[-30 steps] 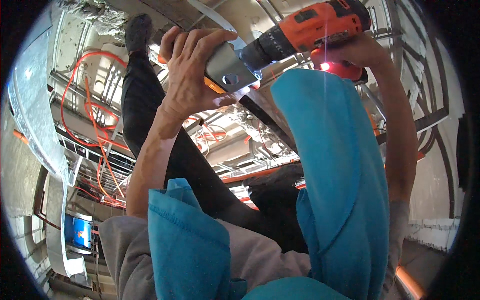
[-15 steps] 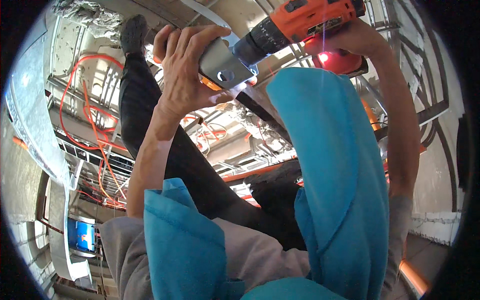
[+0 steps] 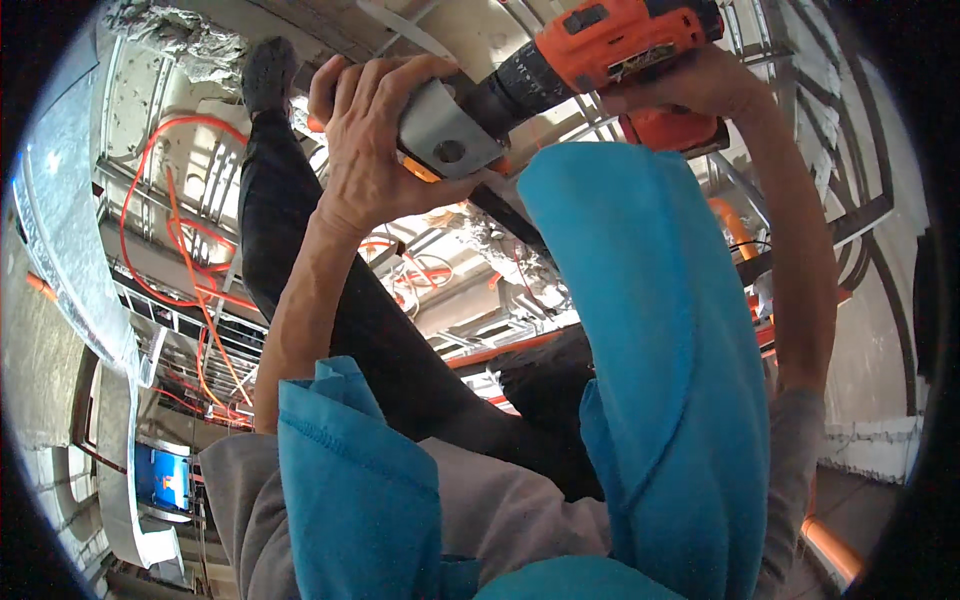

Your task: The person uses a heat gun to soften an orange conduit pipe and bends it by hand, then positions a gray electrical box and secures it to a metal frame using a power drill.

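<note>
My left hand (image 3: 360,150) grips a grey metal bracket (image 3: 428,122), its fingers over the top and thumb along the lower edge. A round hole shows in the bracket's near face. My right hand (image 3: 700,85) is wrapped round the grip of an orange and black cordless drill (image 3: 610,45), which points left. The drill's black chuck (image 3: 520,82) reaches into the bracket; its tip is hidden there. Something orange shows just under the bracket, partly covered by my left hand.
My outstretched black-trousered leg (image 3: 275,190) ends in a dark shoe (image 3: 270,75). Orange cable (image 3: 150,140) loops at left, beside a curved sheet-metal strip (image 3: 70,250). Metal framing and rough masonry (image 3: 185,45) lie beyond. Teal cloth (image 3: 640,300) hangs between my arms.
The drill's bright light and the red glow by my right hand have gone out. Drill and right hand have shifted slightly; my left hand keeps its hold on the bracket.
</note>
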### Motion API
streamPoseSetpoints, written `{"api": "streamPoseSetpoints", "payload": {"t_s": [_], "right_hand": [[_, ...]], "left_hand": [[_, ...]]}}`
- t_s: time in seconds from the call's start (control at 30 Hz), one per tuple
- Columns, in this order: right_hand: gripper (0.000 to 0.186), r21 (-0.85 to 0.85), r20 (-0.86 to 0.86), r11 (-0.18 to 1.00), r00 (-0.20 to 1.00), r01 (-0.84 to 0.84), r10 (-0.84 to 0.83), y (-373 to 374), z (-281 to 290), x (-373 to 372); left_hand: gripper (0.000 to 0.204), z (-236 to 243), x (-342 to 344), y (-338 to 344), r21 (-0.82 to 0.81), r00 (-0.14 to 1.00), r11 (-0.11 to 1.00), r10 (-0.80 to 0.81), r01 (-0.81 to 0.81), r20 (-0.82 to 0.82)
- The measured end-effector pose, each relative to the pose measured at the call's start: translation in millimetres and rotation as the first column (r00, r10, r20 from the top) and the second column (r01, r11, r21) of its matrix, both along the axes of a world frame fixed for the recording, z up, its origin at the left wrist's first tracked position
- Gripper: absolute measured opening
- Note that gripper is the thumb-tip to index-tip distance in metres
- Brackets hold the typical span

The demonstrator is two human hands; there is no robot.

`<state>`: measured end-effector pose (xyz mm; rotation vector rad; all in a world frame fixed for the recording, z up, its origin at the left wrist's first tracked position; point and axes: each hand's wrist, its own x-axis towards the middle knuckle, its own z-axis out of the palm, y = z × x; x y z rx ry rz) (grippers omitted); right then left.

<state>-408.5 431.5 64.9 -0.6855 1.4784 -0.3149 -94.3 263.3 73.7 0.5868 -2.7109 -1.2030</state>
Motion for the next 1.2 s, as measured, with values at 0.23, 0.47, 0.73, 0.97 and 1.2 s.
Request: {"api": "streamPoseSetpoints", "payload": {"t_s": [0.23, 0.47, 0.73, 0.97, 1.2], "right_hand": [[0.043, -0.001, -0.024, 0.997, 0.997, 0.078, -0.078, 10.5, 2.5, 10.3], [0.043, 0.086, -0.219, 0.996, 0.976, 0.004, 0.015, 29.9, -15.1, 2.5], [0.045, 0.175, -0.216, 0.981, 0.969, -0.085, 0.122, 19.1, -10.6, 4.0], [0.048, -0.039, -0.105, 0.992, 0.987, 0.122, -0.125, 27.8, -3.4, 2.7], [0.049, 0.106, -0.03, 0.994, 0.999, -0.02, 0.023, -3.2, 13.4, 3.5]], "left_hand": [[0.093, -3.1, -1.7, -0.1, -0.018, 0.999, 0.999, -0.028, 0.028, -0.014], [0.091, -10.9, -0.7, 0.9, -0.021, 0.998, 0.999, -0.032, 0.032, -0.045], [0.094, -9.3, -1.9, -2.0, -0.079, 0.997, 0.994, -0.076, 0.074, -0.017], [0.092, -4.5, -6.7, 3.7, -0.006, 0.999, 1.0, -0.018, 0.018, -0.043], [0.088, -2.2, -2.1, 2.5, -0.031, 1.0, 1.0, 0.004, -0.005, -0.01]]}}
